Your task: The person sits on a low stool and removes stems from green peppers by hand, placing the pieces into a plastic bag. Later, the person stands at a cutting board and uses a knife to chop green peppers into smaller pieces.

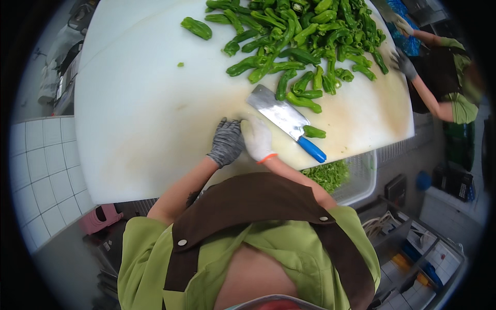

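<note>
My left hand (227,142), in a grey patterned knit glove, rests near the front edge of a large white cutting board (128,116). Touching it on the right is my right hand (256,137), in a white glove with an orange cuff; whether the fingers hold anything cannot be told. Just right of the hands a cleaver (281,112) lies flat, its blue handle pointing towards the board's front edge. One piece of green pepper (314,131) is beside the blade near the handle. A big heap of green peppers (286,42), many with open ends, covers the board's far right part.
A white plastic basket (372,174) of chopped greens (329,176) stands below the board's front right edge. At the right, a co-worker's gloved hand (405,66) is by the board and the other near a blue plastic bag (407,46). A green scrap (180,64) lies on the board.
</note>
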